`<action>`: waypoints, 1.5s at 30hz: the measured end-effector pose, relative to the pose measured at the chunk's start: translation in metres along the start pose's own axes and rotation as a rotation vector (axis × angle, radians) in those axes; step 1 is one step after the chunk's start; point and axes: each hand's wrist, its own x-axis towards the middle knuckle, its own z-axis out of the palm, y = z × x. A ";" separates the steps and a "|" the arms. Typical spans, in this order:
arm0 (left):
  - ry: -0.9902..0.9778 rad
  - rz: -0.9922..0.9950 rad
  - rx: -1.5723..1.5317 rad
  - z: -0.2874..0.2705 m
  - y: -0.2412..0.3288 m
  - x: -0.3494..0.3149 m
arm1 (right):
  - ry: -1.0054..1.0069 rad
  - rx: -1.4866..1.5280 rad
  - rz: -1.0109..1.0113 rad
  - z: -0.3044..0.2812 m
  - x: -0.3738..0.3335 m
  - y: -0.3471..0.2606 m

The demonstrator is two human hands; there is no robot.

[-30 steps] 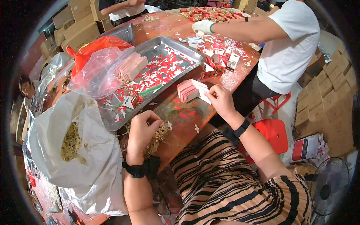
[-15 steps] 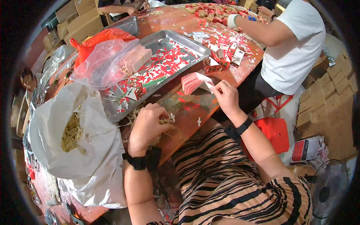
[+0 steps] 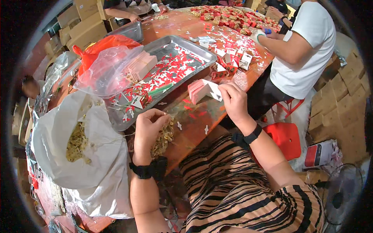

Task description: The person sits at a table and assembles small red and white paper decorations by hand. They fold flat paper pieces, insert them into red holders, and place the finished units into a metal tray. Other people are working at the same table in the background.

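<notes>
My right hand (image 3: 235, 100) pinches the edge of a white folded card (image 3: 213, 91), pulled partly open from a stack of pink-edged cards (image 3: 197, 91) on the table's near side. On the left, my left hand (image 3: 150, 123) has thumb and fingers pressed together over a small heap of gold strings (image 3: 163, 138). Anything between those fingertips is too small to make out. Two small pale cut-outs lie just right of the heap, the farther-right one (image 3: 206, 129) close to the table's edge.
A metal tray (image 3: 210, 58) holds red and white cut-outs and a block of pink cards (image 3: 143, 66) under clear plastic. A white bag (image 3: 101, 174) with gold strings lies left. A co-worker (image 3: 303, 58) stands at right by red and gold pieces (image 3: 237, 19). A red stool (image 3: 281, 139) is below.
My left hand has lifted from the gold strings, its fingers drawn into a pinch. My right hand has shifted slightly, and the card it pinches stands wider open.
</notes>
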 end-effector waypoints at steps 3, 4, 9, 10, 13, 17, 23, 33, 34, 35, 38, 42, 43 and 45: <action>0.012 -0.030 -0.133 -0.003 0.000 0.002 | -0.095 0.177 0.326 0.005 -0.001 -0.013; 0.017 -0.037 -0.176 -0.002 0.000 0.002 | -0.122 0.276 0.384 0.006 0.000 -0.024; 0.060 0.022 -0.115 -0.002 -0.007 0.004 | -0.137 0.363 0.243 0.024 -0.003 -0.049; 0.071 0.034 -0.013 -0.001 -0.003 0.003 | -0.149 0.342 0.228 0.024 -0.004 -0.049; 0.089 0.034 -0.089 0.001 0.003 0.000 | -0.176 0.319 0.233 0.027 -0.007 -0.050; 0.040 0.092 -0.467 -0.001 -0.004 0.003 | -0.187 0.339 0.234 0.022 -0.004 -0.061; -0.107 0.040 -0.693 0.000 -0.001 0.002 | -0.201 0.364 0.136 0.034 -0.003 -0.072; -0.022 0.077 -0.620 -0.005 -0.007 0.005 | -0.275 0.358 0.111 0.066 -0.003 -0.072; -0.016 0.077 -0.635 -0.005 -0.007 0.005 | -0.295 0.387 0.171 0.063 -0.003 -0.070; -0.011 0.077 -0.651 -0.005 -0.008 0.005 | -0.273 0.373 0.152 0.061 -0.003 -0.069; -0.036 0.051 -0.677 -0.003 -0.005 0.003 | -0.239 0.418 0.132 0.059 0.001 -0.072; -0.128 0.032 -0.663 -0.003 -0.004 0.002 | -0.272 0.417 0.001 0.061 0.006 -0.078; -0.138 0.041 -0.630 -0.003 -0.005 0.002 | -0.298 0.391 -0.061 0.060 0.009 -0.081; -0.159 0.060 -0.564 -0.002 -0.006 0.002 | -0.308 0.277 -0.158 0.059 0.011 -0.082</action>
